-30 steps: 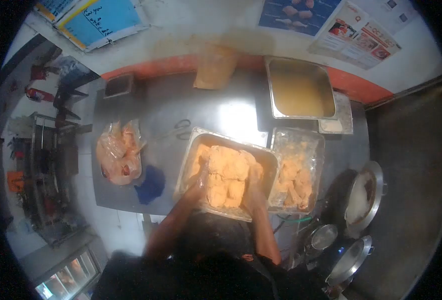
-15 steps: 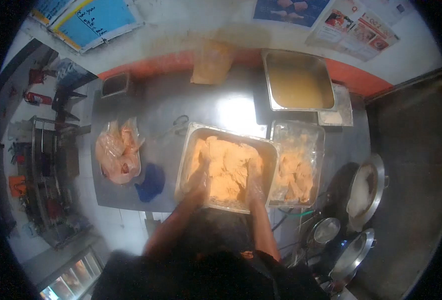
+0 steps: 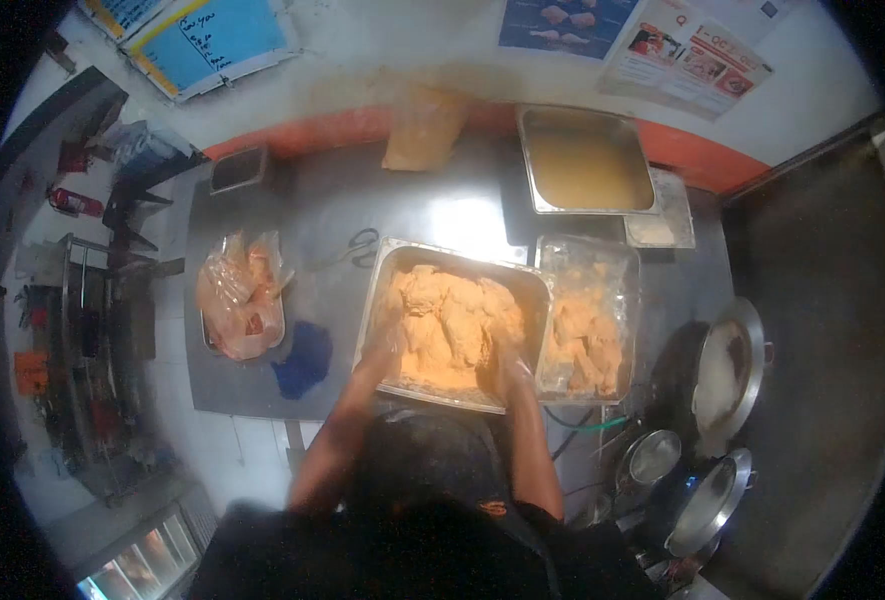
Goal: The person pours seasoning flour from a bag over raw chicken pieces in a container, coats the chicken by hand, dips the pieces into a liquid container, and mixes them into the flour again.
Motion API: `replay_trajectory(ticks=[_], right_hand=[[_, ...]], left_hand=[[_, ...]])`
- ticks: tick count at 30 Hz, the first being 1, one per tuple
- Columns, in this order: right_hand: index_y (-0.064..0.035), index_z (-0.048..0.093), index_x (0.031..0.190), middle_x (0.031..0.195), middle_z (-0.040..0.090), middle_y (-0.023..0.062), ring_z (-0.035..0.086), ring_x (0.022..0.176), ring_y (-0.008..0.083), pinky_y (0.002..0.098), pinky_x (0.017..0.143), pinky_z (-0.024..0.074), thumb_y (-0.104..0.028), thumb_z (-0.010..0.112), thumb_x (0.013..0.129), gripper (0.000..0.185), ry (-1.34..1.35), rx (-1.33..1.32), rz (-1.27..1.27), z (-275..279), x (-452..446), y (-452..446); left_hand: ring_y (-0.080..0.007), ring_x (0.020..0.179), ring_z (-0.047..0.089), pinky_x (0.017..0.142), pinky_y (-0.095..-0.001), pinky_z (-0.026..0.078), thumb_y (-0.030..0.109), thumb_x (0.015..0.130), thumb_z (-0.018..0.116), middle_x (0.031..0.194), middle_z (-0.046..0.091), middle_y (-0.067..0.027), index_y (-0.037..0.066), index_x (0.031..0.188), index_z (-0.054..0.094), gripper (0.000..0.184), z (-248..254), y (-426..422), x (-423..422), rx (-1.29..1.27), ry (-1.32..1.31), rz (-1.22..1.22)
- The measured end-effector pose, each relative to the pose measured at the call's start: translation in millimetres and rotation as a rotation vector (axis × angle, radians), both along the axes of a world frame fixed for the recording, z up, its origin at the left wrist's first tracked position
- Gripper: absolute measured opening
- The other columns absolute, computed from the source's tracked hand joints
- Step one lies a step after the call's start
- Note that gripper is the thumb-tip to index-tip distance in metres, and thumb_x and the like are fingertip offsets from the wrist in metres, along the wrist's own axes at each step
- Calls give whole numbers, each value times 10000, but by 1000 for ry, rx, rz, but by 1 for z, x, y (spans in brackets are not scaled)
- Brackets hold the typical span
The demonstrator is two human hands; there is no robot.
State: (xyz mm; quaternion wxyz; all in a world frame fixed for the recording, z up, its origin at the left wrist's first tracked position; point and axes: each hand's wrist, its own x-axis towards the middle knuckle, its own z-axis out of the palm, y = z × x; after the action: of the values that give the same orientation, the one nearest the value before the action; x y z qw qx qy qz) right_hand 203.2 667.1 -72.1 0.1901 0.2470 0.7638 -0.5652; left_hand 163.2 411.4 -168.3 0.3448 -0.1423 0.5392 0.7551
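A deep steel pan (image 3: 374, 290) stands at the near side of the metal table. It holds a heap of what look like chicken pieces (image 3: 452, 325), thickly coated in orange-tinted flour. My left hand (image 3: 386, 348) is in the pan against the heap's left side. Against its right side is my right hand (image 3: 511, 368), close to the pan's near right corner. Flour coats both hands, and the fingers blend into the breading, so their grip is hidden. Right beside the pan sits a clear tray (image 3: 617, 268) with more coated pieces (image 3: 587, 345).
Bagged raw chicken (image 3: 242, 305) rests in a tray at left, near a blue cloth (image 3: 302, 360) and scissors (image 3: 362, 243). Behind stand a pan of yellowish liquid (image 3: 587, 165) and a small dark container (image 3: 239, 170). Large round metal pans (image 3: 727, 375) are at right.
Both hands have drawn slightly toward the near side of the pan. The heap's surface looks lumpier, with separate pieces showing more. My view has shifted a little.
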Motion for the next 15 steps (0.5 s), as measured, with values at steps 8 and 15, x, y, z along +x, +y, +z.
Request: replay_trajectory(ticks=[8,15], right_hand=[[-18,534,1348,1355,536,191,497,1243,297,405,1049,367,-640,580,847,800,-144,107,-74,40,-6,-32],[12,640,1180,1110,668,213,615,1070,293,397,895,473,-534,661,818,655,-6,-104,-319,-40,14,-4]], left_hand=[[-213,1078,423,921,-366,341,664,903,493,1176,418,-104,37,1227,384,714,-43,38,8,-7,-217,38],[-180,942,468,811,-332,372,595,917,536,1063,483,-71,24,1159,479,623,63,44,10,-311,20,75]])
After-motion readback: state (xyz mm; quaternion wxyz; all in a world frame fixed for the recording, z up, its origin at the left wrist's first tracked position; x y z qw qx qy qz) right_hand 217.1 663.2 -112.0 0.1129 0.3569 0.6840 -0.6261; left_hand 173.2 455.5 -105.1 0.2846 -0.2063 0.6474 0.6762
